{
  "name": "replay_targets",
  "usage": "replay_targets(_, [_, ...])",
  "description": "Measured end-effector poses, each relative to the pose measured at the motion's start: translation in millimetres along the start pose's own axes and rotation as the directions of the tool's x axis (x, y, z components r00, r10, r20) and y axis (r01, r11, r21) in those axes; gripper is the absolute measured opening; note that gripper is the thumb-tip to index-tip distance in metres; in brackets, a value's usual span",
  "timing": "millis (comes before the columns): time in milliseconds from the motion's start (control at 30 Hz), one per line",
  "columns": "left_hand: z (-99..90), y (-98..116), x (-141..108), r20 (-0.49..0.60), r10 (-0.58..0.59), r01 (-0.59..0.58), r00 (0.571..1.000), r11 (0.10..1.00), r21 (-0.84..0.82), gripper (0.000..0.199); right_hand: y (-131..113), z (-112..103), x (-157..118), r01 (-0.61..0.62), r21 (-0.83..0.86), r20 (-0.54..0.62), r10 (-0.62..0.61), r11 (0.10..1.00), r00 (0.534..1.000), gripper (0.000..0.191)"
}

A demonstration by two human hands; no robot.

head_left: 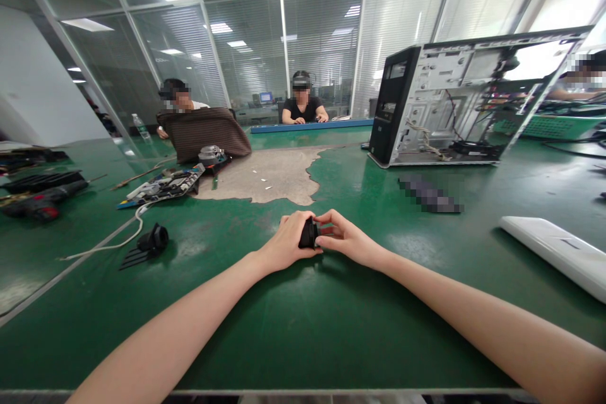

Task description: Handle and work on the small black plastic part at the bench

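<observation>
Left hand [291, 241]: fingers closed round the black part [308, 233], apparently to steady it. Right hand [348, 240]: fingers partly curled at its other side, presumably for manipulation. Part located nearer the wearer than the computer case [395, 107].

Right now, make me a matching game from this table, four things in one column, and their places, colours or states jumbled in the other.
Things:
1. Computer case
2. Black part
3. Drill
4. Flat box

Matches:
A. Far left, with red on it
B. Plain white, at the right
C. Side open, wires showing inside
D. Between left hand and right hand

Pairs: 1-C, 2-D, 3-A, 4-B
</observation>
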State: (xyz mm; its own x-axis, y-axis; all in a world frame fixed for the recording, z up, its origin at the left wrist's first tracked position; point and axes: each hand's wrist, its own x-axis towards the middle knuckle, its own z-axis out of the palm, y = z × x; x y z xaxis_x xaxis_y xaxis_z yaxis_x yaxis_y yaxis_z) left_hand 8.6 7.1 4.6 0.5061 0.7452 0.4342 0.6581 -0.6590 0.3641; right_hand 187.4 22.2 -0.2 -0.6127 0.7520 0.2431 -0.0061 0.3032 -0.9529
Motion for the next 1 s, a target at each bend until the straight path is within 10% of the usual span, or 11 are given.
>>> replay_targets(1000, [1.0,0.0,-0.1,-0.014,-0.003,0.003,1.0,1.0,0.005,0.054,-4.5,3.5,-2.9,0.079,-0.023,-0.068,-0.08,0.997,0.994,0.024])
